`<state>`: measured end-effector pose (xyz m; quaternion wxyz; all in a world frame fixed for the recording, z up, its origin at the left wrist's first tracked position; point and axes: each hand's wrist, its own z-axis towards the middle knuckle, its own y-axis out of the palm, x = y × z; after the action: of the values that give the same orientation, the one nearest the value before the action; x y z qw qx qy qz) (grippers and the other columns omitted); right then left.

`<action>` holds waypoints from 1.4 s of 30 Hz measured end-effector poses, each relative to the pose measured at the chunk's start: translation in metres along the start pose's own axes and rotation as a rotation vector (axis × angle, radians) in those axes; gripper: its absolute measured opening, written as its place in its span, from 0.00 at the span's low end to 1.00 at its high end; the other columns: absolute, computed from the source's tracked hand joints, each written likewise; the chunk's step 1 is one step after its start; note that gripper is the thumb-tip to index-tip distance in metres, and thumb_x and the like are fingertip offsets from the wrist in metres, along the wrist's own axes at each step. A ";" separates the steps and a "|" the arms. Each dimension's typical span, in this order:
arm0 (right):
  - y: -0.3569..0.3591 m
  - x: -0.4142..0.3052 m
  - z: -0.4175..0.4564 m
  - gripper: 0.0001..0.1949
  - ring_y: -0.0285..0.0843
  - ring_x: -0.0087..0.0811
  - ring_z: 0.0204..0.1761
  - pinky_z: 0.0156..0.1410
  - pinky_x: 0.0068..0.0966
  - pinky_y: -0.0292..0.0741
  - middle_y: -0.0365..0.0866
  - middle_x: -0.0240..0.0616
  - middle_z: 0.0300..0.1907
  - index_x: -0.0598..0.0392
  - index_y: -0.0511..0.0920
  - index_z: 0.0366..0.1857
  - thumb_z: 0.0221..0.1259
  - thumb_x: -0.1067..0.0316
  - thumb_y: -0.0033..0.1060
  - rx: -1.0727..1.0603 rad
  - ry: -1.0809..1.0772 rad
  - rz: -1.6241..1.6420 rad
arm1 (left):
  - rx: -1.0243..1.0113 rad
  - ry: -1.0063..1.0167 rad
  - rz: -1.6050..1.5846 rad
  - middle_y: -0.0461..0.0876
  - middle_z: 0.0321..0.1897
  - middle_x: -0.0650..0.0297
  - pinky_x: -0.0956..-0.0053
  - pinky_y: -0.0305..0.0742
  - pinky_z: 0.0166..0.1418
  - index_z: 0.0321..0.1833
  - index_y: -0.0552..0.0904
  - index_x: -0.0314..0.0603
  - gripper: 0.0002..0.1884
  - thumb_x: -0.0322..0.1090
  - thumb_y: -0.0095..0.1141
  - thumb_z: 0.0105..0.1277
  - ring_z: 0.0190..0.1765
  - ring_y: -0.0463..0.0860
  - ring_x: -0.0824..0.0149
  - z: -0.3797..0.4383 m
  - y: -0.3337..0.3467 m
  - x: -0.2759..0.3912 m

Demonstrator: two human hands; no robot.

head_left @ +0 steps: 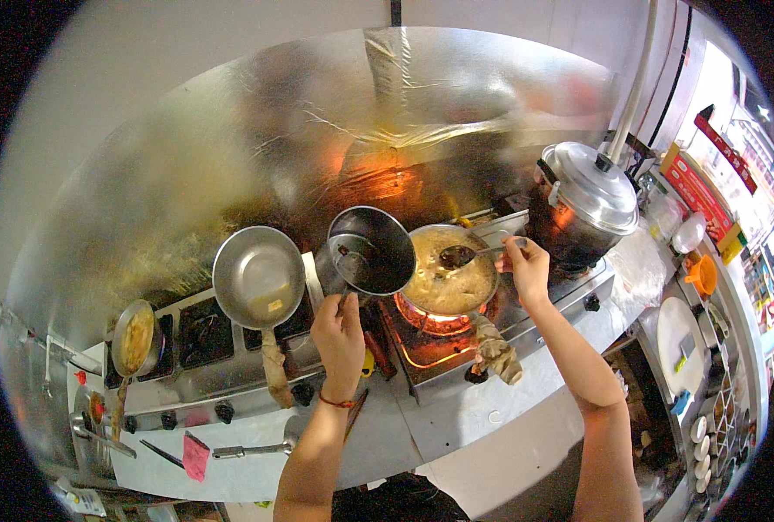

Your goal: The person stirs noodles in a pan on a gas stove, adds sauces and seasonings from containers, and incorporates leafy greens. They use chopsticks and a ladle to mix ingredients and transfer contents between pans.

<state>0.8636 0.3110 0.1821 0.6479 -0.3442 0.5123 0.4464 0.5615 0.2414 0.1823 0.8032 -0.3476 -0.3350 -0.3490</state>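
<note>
My left hand (340, 342) grips the handle of a dark, deep pan (371, 250), tilted and seemingly empty, left of a pan of bubbling brown liquid (449, 280). That pan sits over a glowing burner (442, 321), its handle wrapped in cloth (495, 350). In my right hand (527, 271) is the handle of a metal ladle (457, 257), whose dark bowl rests in the liquid. A grey frying pan (258, 276) with a small yellowish piece in it stands further left, its handle wrapped too.
At far left is a pan of yellow food (135, 339). A large lidded pot (590, 189) stands right of the burner. On the front counter lie a pink cloth (195, 457), black tongs or chopsticks (161, 454) and a metal-handled utensil (251, 450). A round white board (680, 346) is at right.
</note>
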 end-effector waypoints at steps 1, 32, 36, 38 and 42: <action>0.000 0.002 -0.001 0.10 0.77 0.22 0.21 0.27 0.18 0.73 0.79 0.35 0.22 0.64 0.79 0.35 0.65 0.67 0.53 0.004 -0.057 -0.083 | -0.008 -0.012 0.006 0.69 0.16 0.63 0.74 0.61 0.24 0.32 0.76 0.34 0.13 0.38 0.54 0.67 0.19 0.65 0.72 -0.001 -0.002 0.001; 0.170 0.017 -0.308 0.04 0.71 0.35 0.24 0.30 0.30 0.69 0.76 0.44 0.25 0.58 0.75 0.28 0.56 0.71 0.57 -0.880 -0.428 -0.426 | 0.533 -0.477 -0.597 0.76 0.28 0.68 0.69 0.79 0.52 0.33 0.79 0.33 0.07 0.28 0.51 0.67 0.34 0.77 0.76 -0.186 -0.398 -0.009; 0.218 0.039 -0.385 0.04 0.75 0.36 0.25 0.31 0.30 0.72 0.76 0.45 0.28 0.62 0.77 0.30 0.53 0.76 0.61 -1.046 -0.367 -0.543 | 0.709 -0.472 -0.382 0.77 0.27 0.67 0.68 0.77 0.53 0.32 0.79 0.33 0.08 0.30 0.51 0.67 0.35 0.78 0.73 -0.213 -0.508 -0.024; 0.246 0.055 -0.415 0.05 0.76 0.40 0.26 0.33 0.31 0.73 0.77 0.44 0.28 0.62 0.77 0.32 0.51 0.77 0.62 -1.030 -0.443 -0.560 | 0.763 -0.441 -0.264 0.78 0.28 0.68 0.72 0.77 0.51 0.32 0.78 0.33 0.08 0.30 0.51 0.68 0.34 0.77 0.74 -0.215 -0.550 -0.039; 0.317 0.065 -0.457 0.13 0.75 0.47 0.38 0.42 0.35 0.74 0.75 0.49 0.42 0.61 0.74 0.41 0.48 0.78 0.60 -1.025 -0.527 -0.591 | 0.883 -0.471 -0.147 0.71 0.24 0.71 0.71 0.76 0.52 0.28 0.76 0.36 0.10 0.31 0.50 0.68 0.29 0.70 0.78 -0.241 -0.631 -0.125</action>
<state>0.4101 0.0282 0.0141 0.6010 -0.6152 -0.0586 0.5068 0.0652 -0.2340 0.1608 0.7494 -0.0195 -0.6464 -0.1416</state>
